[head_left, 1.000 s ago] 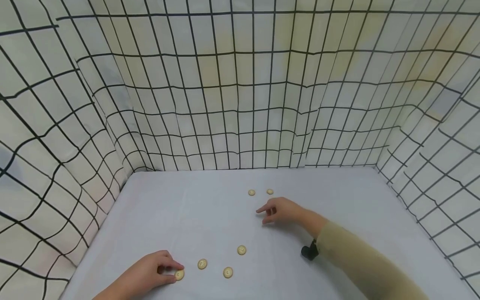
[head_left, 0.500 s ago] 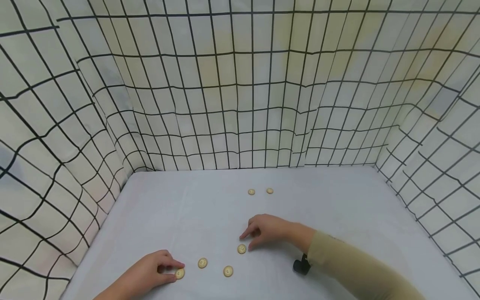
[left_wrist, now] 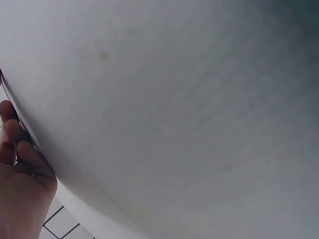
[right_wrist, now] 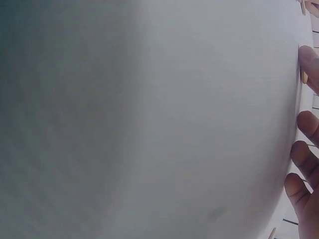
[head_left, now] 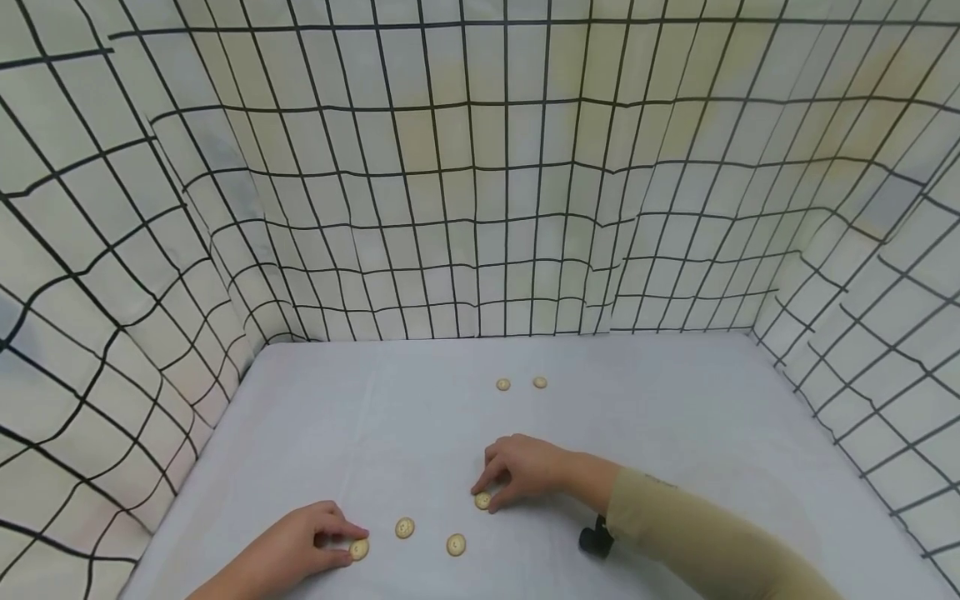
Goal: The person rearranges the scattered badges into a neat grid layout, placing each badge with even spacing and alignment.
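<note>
My left hand (head_left: 292,542) pinches a round pale-yellow button (head_left: 359,549) between thumb and forefinger, at the near left of the white table. Toward the middle, my right hand (head_left: 528,468) has its thumb and forefinger on opposite edges of a second button (head_left: 482,500), which lies on the tabletop. In the right wrist view the edge of that button (right_wrist: 304,76) shows as a thin yellowish sliver by a fingertip. Between the hands are two more buttons, one (head_left: 405,527) beside the left fingers and one (head_left: 456,545) nearer the front. The left wrist view shows the left hand (left_wrist: 25,174) at its edge, its button hidden.
Two further buttons lie side by side toward the back, a left one (head_left: 503,384) and a right one (head_left: 540,382). White cloth walls with a black grid (head_left: 480,196) rise around the table (head_left: 360,433). A small black device (head_left: 597,540) hangs under the right sleeve (head_left: 675,517).
My right hand has come nearer and to the left, from beside the far buttons to the middle one, and its fingers have closed on that button's edges. The left hand stays put.
</note>
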`<state>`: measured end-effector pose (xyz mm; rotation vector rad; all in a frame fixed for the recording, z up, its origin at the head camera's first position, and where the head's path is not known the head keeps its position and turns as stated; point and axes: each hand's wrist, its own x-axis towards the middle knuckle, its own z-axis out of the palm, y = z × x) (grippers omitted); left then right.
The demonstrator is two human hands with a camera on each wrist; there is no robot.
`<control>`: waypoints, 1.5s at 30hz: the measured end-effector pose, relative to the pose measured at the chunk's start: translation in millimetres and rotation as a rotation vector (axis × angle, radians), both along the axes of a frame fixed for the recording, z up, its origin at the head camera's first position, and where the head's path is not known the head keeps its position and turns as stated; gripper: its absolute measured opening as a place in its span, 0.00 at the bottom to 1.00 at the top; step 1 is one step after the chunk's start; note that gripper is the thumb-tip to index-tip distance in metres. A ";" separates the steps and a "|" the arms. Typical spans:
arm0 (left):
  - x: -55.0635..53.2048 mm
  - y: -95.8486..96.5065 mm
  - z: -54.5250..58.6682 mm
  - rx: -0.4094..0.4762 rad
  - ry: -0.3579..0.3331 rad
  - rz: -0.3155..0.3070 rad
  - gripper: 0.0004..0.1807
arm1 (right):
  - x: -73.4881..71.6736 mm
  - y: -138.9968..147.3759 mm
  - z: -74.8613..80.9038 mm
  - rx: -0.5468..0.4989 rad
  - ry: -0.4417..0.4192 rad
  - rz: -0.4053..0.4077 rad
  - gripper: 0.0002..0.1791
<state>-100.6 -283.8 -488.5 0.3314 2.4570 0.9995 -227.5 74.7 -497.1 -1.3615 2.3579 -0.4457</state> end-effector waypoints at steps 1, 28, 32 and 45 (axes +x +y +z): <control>-0.1 0.0 0.1 -0.001 0.001 -0.002 0.15 | -0.2 -0.1 0.3 0.001 0.008 0.004 0.17; -0.5 -1.0 -0.3 -0.015 0.029 -0.026 0.16 | -15.3 18.4 5.8 -0.023 0.012 -0.146 0.14; -1.0 -0.9 -1.6 -0.011 0.035 -0.026 0.16 | -22.4 30.3 6.8 -0.018 -0.003 -0.216 0.14; -0.8 -0.1 -1.4 0.002 0.016 -0.014 0.16 | -55.5 83.5 5.3 -0.049 -0.028 -0.445 0.12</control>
